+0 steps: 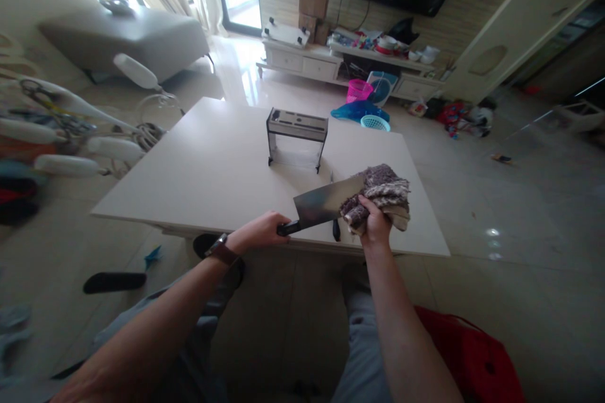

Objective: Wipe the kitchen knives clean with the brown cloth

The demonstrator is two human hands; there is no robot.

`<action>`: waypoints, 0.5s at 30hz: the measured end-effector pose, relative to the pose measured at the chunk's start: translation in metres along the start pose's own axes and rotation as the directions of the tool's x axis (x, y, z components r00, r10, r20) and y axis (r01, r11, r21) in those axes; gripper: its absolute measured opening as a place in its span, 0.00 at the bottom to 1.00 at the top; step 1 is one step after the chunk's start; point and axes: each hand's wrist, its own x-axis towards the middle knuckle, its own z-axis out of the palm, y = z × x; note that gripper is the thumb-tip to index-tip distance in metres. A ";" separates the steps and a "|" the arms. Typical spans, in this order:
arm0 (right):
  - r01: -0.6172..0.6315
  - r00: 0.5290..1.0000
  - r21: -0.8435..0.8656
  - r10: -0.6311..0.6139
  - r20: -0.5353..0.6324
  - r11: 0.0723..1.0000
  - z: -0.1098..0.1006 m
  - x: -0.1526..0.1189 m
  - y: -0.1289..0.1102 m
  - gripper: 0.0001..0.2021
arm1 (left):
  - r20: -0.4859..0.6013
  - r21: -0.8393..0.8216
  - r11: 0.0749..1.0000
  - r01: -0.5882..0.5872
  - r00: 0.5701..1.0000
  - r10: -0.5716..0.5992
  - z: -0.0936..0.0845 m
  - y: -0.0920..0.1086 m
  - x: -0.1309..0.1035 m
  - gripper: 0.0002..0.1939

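Note:
My left hand [267,230] is closed round the black handle of a cleaver [324,203], whose broad blade points to the right over the table. In my right hand [377,225] is a bunched brown and white cloth [385,192], gripped against the far end of the blade. The cloth hides the blade's tip. Below the blade, a black-handled tool [336,229] lies on the white table [208,157], its upper part partly hidden by the cleaver. A knife block [297,126] with slots in its top and clear sides stands upright behind the blade.
A blue basket [375,123] and a pink basket [359,90] stand on the floor past the table. A low cabinet [302,66] runs along the wall. To the left are white padded arms [137,71] and cables. A red bag [472,359] lies by my right leg.

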 end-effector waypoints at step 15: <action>0.062 0.998 0.064 -0.063 0.011 0.996 0.003 0.000 0.001 0.17 | -0.085 0.163 0.986 -0.015 0.996 0.029 0.013 0.023 0.008 0.10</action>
